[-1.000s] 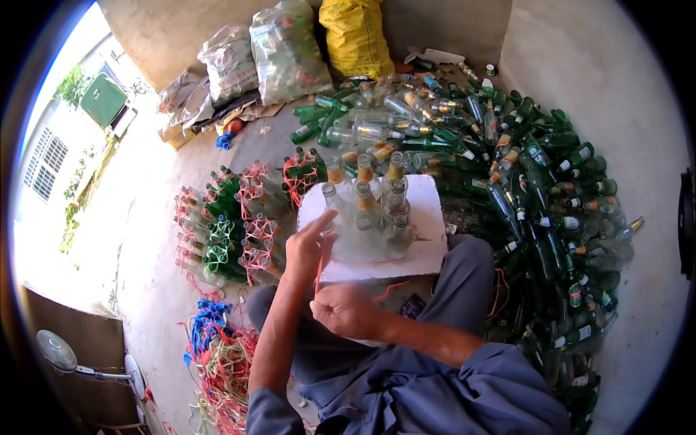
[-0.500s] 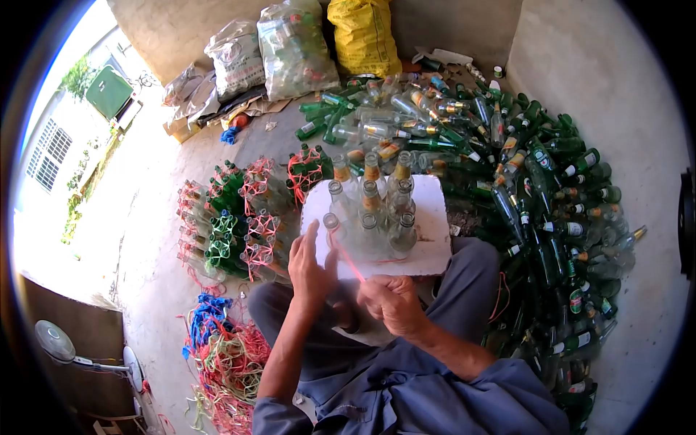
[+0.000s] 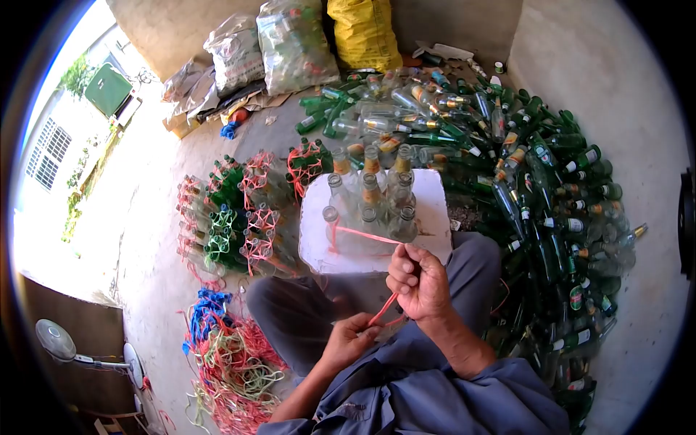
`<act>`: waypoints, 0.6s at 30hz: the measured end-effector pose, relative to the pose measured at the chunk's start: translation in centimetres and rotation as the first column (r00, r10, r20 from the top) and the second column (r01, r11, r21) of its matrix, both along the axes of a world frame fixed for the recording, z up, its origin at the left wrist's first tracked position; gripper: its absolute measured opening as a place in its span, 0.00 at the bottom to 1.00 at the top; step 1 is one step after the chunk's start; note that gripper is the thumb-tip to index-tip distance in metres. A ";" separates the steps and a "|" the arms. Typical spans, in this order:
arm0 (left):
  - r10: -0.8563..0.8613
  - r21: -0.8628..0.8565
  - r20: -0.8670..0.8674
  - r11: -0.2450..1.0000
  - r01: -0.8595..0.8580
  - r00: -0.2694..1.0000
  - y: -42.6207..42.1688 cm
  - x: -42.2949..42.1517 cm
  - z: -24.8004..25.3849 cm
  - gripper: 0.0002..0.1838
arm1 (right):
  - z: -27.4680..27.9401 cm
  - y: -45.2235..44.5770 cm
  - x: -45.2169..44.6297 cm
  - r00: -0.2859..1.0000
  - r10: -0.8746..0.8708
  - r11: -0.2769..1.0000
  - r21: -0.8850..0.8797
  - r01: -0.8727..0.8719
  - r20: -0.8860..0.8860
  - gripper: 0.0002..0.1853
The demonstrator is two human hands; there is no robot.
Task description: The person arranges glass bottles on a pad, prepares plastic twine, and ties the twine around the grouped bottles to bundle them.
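Several clear glass bottles (image 3: pixel 369 194) stand upright in a tight group on a white board (image 3: pixel 431 254). A pink plastic strap (image 3: pixel 362 233) runs from the neck of the front-left bottle (image 3: pixel 330 215) to my right hand (image 3: pixel 422 284), which pinches it at the board's front edge. From there the strap drops to my left hand (image 3: pixel 349 342), low over my lap, its fingers closed on the strap's other length. Another piece of strap hangs down beside the front-left bottle. My fingertips partly hide the gripped parts.
Bundles of strapped bottles (image 3: pixel 225 232) stand left of the board. Below them lies a tangled heap of straps (image 3: pixel 235 370). Loose green and clear bottles (image 3: pixel 536 196) cover the floor at the right and back. Filled sacks (image 3: pixel 297 51) lean against the wall; a fan (image 3: pixel 55 341) is lower left.
My left hand has come down from beside the bottles to my lap and now grips the strap. My right hand has moved right and slightly up, drawing the strap nearly level.
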State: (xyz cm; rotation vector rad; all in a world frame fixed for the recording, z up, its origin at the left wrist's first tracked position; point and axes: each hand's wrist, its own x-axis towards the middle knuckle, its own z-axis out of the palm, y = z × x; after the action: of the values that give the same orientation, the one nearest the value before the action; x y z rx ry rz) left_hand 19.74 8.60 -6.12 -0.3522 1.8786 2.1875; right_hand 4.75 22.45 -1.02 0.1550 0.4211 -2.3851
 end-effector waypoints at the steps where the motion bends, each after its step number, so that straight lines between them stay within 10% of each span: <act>1: 0.087 -0.065 0.016 0.994 -0.086 0.996 -0.6 -0.1 1.1 0.07 | -0.3 0.2 -0.2 1.000 -0.018 1.000 -0.018 0.018 0.023 0.11; 9: 0.493 -0.193 -0.229 0.822 -0.535 0.840 -8.5 1.2 4.3 0.04 | -1.6 0.7 -1.3 0.990 -0.140 0.979 -0.153 0.136 -0.016 0.12; 14: 0.484 -0.217 -0.319 0.800 -0.560 0.815 -11.9 1.5 8.2 0.06 | -2.0 1.6 -2.3 0.991 -0.134 0.961 -0.245 0.126 -0.016 0.17; 18: 0.322 -0.586 -0.266 0.694 -0.418 0.908 -14.3 0.1 10.3 0.06 | -2.2 2.2 -2.4 0.994 -0.108 0.956 -0.271 0.108 0.015 0.21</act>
State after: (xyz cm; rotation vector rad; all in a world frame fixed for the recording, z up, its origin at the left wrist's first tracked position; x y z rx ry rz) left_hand 19.83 -5.69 4.21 -0.7753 2.8252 1.7252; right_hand 2.39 24.60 -3.25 0.0534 0.0829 -2.5222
